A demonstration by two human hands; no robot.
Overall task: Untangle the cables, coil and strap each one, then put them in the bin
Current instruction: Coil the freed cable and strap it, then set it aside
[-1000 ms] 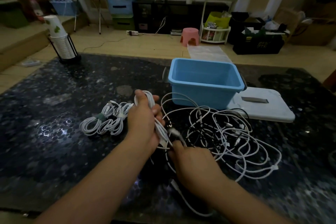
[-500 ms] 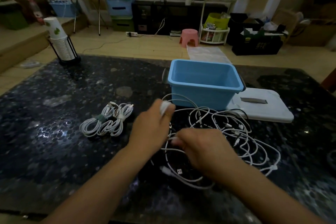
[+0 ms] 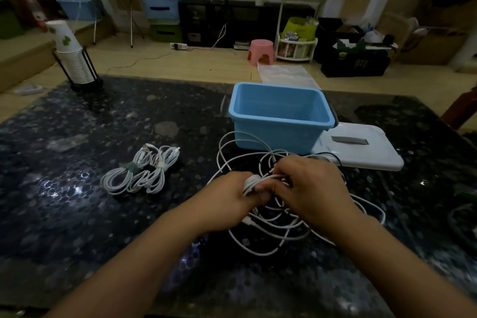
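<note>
Done so far: 2 strapped coils [image 3: 140,172] lie on the table [image 3: 77,214], well left of the bin [image 3: 281,116]. One has a green strap, the other a pale one, and they touch each other.
Bin: blue, sitting empty as far as I can see, so nothing has been dropped in yet. Its white lid [image 3: 361,147] lies flat just right of it.
In hand now: a small white coil [image 3: 251,183] held in front of the bin (roughly halfway wound, I'd guess).
Left hand [image 3: 227,201]: curled round that coil, clamping the loops together.
Right hand [image 3: 312,188]: close up against the left, fingers bent over the cable's free run where it meets the coil. Looks like it's feeding the next wrap, though the exact pinch is hidden.
Still tangled: a loose white cable pile [image 3: 278,224] in front of the bin, under and around both hands. Can't count how many cables are in it.
Left to do: finish this coil, strap it, clear the pile, then move every bundle into the bin. Less than half done, I reckon.
</note>
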